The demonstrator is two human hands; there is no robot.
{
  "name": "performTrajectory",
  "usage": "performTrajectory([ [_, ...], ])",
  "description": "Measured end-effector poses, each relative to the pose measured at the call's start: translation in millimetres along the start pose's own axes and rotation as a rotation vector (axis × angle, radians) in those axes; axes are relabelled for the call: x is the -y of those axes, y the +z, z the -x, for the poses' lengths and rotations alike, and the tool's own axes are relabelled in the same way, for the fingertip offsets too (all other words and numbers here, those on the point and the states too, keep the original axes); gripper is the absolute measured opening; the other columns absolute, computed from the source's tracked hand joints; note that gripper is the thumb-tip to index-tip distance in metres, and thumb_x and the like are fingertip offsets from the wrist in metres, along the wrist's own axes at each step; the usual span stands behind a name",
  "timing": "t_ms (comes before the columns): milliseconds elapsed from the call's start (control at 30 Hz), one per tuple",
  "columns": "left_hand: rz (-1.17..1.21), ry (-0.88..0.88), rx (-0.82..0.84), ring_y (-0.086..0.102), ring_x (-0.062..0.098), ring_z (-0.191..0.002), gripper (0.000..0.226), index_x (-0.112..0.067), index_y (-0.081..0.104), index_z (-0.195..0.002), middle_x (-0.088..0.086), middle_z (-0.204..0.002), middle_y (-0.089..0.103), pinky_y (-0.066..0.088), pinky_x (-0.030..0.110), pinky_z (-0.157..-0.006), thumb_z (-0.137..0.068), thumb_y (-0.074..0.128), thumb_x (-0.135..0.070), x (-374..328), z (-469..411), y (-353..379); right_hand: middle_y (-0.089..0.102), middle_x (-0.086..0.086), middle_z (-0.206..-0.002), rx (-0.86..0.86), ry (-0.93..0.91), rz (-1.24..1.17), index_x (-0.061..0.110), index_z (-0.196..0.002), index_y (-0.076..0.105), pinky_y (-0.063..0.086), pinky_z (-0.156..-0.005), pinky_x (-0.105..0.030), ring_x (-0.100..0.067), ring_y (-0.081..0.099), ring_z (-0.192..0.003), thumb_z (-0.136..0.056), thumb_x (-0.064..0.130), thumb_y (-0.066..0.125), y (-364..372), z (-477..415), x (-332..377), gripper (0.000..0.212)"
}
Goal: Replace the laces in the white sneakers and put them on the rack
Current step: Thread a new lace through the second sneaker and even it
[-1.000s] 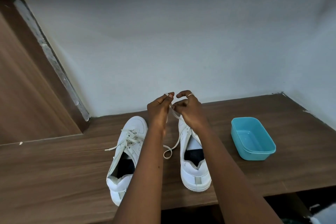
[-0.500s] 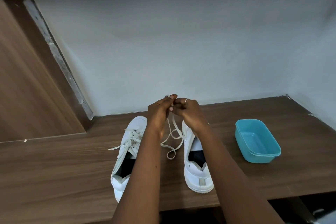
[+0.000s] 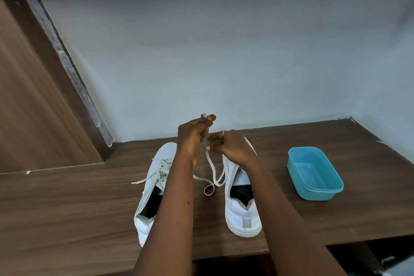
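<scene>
Since the earlier frame, the two hands have separated vertically: the left hand (image 3: 194, 138) now sits higher, and the right hand (image 3: 234, 149) has dropped toward the toe of the right-side sneaker (image 3: 243, 215).

Left hand: thumb and fingertips pinch one end of the white lace (image 3: 212, 171), and the tip protrudes above the fingers. Right hand: fingers are curled and grip the same lace lower down. A ring (image 3: 223, 132) shows on one finger.

Below the hands, the lace hangs in strands between the two shoes and ends in a small loop resting on the wooden shelf (image 3: 67, 204).

Right-side sneaker: upright on the shelf, heel toward the camera, toe beneath the right hand. Left-side sneaker (image 3: 154, 188): on the shelf just beside it, partly hidden by the left forearm. It is laced, with loose lace ends (image 3: 143, 180) trailing to the left.

A blue plastic container (image 3: 313, 172) stands open on the shelf, well apart to the right of the shoes. A pale wall (image 3: 224, 51) backs the shelf. A wooden panel (image 3: 26, 96) closes the left side.
</scene>
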State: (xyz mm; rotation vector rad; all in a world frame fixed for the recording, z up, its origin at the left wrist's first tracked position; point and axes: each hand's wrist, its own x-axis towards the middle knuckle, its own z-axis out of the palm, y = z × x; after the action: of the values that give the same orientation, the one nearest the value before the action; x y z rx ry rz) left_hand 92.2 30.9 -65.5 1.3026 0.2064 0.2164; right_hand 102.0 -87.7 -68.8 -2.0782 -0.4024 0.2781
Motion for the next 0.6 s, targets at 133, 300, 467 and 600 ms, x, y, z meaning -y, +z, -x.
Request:
performTrajectory([
  [133, -0.02, 0.001, 0.063, 0.056, 0.015, -0.077, 0.017, -0.006, 0.071, -0.085, 0.012, -0.085, 0.06, 0.046, 0.029, -0.088, -0.077, 0.073, -0.021, -1, 3, 3, 0.072, -0.007, -0.084, -0.268, -0.05, -0.25, 0.007, -0.087, 0.073, 0.046, -0.075, -0.027, -0.018, 0.067, -0.085, -0.083, 0.017, 0.069, 11, -3, 5, 0.012],
  [300, 0.023, 0.029, -0.042, 0.065, 0.012, -0.099, 0.016, -0.008, 0.075, -0.096, 0.001, -0.1, 0.072, 0.047, 0.021, -0.068, -0.082, 0.07, -0.013, -1, -1, 3, 0.067, -0.003, -0.077, -0.151, -0.014, -0.052, 0.005, -0.087, 0.074, 0.041, -0.069, -0.023, -0.013, 0.06, -0.073, -0.079, 0.013, 0.073, 10, -3, 4, 0.011],
  [467, -0.008, 0.087, -0.101, 0.062, 0.013, -0.109, 0.018, -0.009, 0.073, -0.101, -0.001, -0.102, 0.072, 0.046, 0.023, -0.088, -0.084, 0.067, -0.012, -2, -3, 1, 0.059, 0.0, -0.08, 0.128, 0.061, 0.485, 0.003, -0.083, 0.069, 0.042, -0.069, -0.027, -0.017, 0.058, -0.08, -0.077, 0.016, 0.076, 22, -1, -4, 0.015],
  [600, 0.014, 0.091, -0.11, 0.064, 0.015, -0.108, 0.014, -0.011, 0.074, -0.096, -0.002, -0.099, 0.073, 0.046, 0.026, -0.095, -0.084, 0.066, -0.01, -3, -3, -1, 0.066, -0.006, -0.086, 0.199, 0.036, 0.424, 0.003, -0.084, 0.07, 0.045, -0.074, -0.027, -0.019, 0.061, -0.084, -0.079, 0.018, 0.074, 15, 2, -2, 0.016],
])
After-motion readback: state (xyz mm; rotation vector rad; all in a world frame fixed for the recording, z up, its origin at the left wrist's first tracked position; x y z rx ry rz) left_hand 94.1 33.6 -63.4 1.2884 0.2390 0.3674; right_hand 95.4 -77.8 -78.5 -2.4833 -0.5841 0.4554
